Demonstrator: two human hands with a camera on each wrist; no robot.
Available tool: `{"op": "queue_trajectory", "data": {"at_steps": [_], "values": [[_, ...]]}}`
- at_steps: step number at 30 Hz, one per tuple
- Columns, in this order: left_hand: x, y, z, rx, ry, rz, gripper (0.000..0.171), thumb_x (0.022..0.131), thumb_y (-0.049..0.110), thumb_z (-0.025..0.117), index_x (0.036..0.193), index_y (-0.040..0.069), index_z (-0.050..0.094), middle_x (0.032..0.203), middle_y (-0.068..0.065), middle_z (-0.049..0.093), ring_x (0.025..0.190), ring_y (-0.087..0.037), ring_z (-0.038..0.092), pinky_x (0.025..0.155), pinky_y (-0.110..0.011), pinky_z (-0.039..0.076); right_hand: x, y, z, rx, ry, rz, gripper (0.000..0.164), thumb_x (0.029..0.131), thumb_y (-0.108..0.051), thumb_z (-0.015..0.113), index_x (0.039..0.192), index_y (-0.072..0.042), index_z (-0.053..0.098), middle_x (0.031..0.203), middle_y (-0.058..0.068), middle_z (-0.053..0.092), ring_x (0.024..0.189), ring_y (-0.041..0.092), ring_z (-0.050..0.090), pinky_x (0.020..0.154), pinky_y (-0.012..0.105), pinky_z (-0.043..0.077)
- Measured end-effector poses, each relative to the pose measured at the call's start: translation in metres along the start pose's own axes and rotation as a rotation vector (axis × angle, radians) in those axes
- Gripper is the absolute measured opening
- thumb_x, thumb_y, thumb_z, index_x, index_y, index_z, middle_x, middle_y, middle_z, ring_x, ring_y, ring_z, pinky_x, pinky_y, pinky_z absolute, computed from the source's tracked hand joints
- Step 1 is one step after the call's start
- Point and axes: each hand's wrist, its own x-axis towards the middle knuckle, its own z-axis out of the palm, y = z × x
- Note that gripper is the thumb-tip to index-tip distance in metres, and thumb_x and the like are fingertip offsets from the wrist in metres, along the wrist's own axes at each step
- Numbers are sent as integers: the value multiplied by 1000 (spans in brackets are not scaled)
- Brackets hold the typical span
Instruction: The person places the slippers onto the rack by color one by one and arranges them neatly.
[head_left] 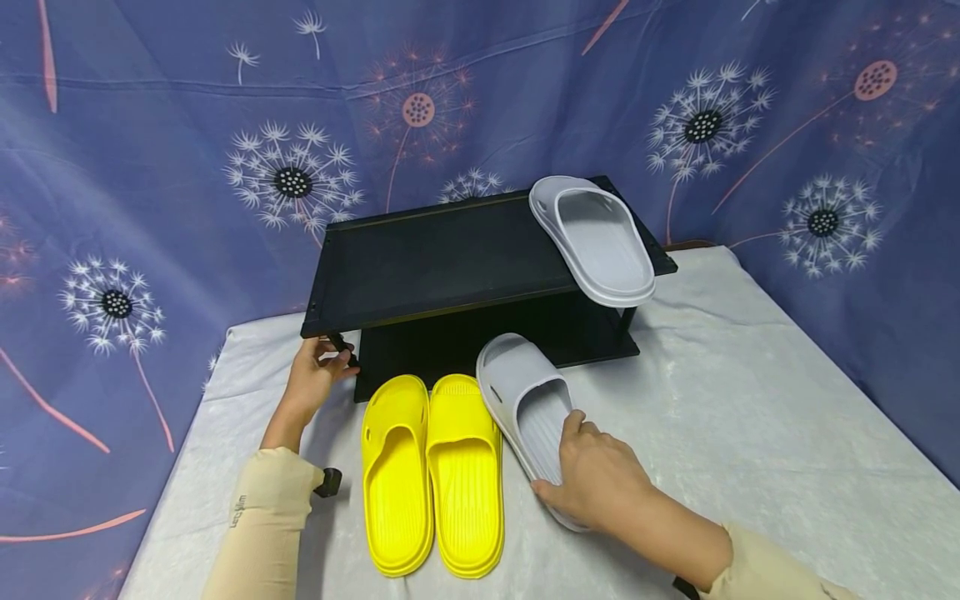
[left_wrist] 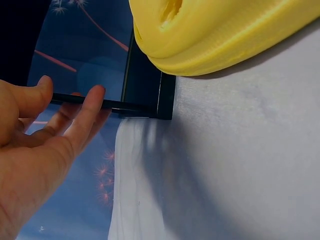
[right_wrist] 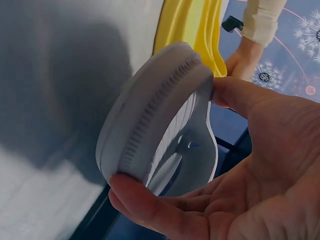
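A light grey slipper (head_left: 521, 367) is held at its heel end by my right hand (head_left: 606, 477). Thumb and fingers grip opposite sides of its sole in the right wrist view, where the ridged heel edge of the slipper (right_wrist: 155, 107) faces the camera. Its toe points at the lower shelf of a black two-tier shoe rack (head_left: 442, 262). At the rack's front left corner my left hand (head_left: 311, 379) holds the thin leg (left_wrist: 132, 106) between thumb and fingers. The matching grey slipper (head_left: 609, 242) lies on the right end of the top shelf.
Two yellow slippers, a left one (head_left: 399, 500) and a right one (head_left: 468, 504), lie side by side before the rack, toes towards it. Everything stands on a white cloth (head_left: 757, 400). A blue dandelion-patterned curtain (head_left: 525, 100) hangs close behind the rack.
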Motion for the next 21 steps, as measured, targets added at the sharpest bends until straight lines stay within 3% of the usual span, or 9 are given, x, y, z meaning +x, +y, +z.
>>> {"op": "queue_trajectory", "data": {"at_steps": [12,21], "values": [[0,0,0,15,6,-11,50,98,-3,48,142,14,30,121,-27,39,117,-44,43,90,-57,51,-5,-2,-21,-4,1,-5,98,70,-53,78,125,21,43,100,28,63,77,32,64,70,46,57],[0,-1,-1,5,5,-11,50,98,-3,48,141,15,31,121,-26,39,117,-44,44,90,-57,51,-10,-1,-33,-24,49,-21,101,67,-55,78,126,19,43,99,26,63,74,30,63,68,45,56]]}}
